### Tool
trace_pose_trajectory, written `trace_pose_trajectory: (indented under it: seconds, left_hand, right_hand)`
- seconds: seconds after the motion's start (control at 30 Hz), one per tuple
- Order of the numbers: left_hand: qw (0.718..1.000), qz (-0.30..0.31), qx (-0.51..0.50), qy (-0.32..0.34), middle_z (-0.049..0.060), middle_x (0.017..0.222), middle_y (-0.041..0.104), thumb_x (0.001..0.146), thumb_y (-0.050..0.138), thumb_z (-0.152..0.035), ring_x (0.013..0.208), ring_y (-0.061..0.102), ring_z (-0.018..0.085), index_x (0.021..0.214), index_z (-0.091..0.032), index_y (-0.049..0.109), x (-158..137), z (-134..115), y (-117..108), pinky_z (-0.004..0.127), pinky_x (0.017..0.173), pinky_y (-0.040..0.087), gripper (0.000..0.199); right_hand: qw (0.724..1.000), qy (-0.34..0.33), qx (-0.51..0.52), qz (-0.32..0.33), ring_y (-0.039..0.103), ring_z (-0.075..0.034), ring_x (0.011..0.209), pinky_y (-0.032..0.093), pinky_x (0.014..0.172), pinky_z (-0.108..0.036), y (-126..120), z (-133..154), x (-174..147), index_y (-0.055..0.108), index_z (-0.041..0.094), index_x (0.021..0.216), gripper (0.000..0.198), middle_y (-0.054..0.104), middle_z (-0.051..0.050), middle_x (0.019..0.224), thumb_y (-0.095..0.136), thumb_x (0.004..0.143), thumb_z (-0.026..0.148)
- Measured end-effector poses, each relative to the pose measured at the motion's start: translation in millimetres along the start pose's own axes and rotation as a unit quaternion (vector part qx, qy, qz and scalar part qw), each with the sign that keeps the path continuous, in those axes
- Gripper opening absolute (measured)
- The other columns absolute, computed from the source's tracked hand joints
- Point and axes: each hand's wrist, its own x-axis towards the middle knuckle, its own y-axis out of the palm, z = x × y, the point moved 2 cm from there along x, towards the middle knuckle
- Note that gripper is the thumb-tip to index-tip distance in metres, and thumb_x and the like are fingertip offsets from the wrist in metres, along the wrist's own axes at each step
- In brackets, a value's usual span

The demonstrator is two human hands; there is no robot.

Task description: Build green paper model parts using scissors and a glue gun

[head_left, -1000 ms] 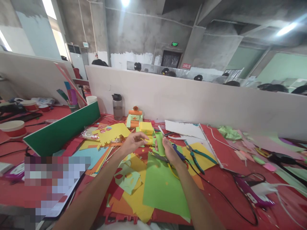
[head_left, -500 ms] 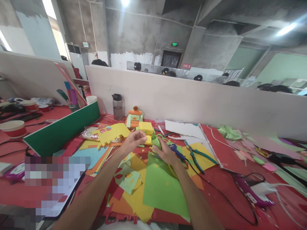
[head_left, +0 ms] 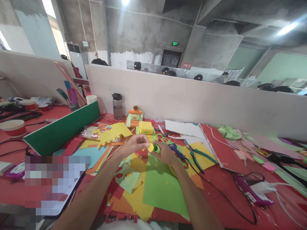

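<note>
Between the fingertips of my left hand [head_left: 137, 143] is a small yellow paper disc [head_left: 150, 147]. My right hand [head_left: 166, 154] is wrapped round a green rolled piece [head_left: 157, 148], probably paper, whose darker end faces the disc. The two pieces are very close together; whether they touch I cannot tell. Just beyond my hands stands a yellow box-shaped paper piece [head_left: 146, 127] on a light green base. Beneath my hands lies a green paper sheet [head_left: 165, 188]. Cut-out scraps of pale green paper [head_left: 129, 179] lie to its left.
Right of my hands are a blue glue gun [head_left: 177, 151] and teal-handled pliers [head_left: 199, 156]. An orange-and-green paper model [head_left: 134, 117] and a water bottle [head_left: 117, 107] stand near the white partition [head_left: 179, 95]. A green board [head_left: 64, 127] stands at left.
My right hand has turned the green roll and lowered it slightly. My left hand has brought the yellow disc down and right, closer to the roll's end.
</note>
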Motion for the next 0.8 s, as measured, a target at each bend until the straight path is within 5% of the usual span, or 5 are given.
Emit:
trace_pose_trajectory:
  seconds: [0.8]
  left_hand:
    - [0.999, -0.010, 0.039, -0.017, 0.000, 0.070, 0.061, 0.070, 0.082, -0.047, 0.064, 0.054, 0.011, 0.078, -0.014, 0.062, 3.9, 1.0, 8.5, 0.023, 0.060, 0.041, 0.039]
  right_hand:
    - [0.999, 0.005, -0.038, 0.023, 0.058, -0.019, 0.075, 0.040, 0.070, -0.028, 2.8, 0.6, 0.9, 0.063, 0.019, 0.093, 0.012, 0.068, -0.003, 0.085, 0.064, 0.081, 0.017]
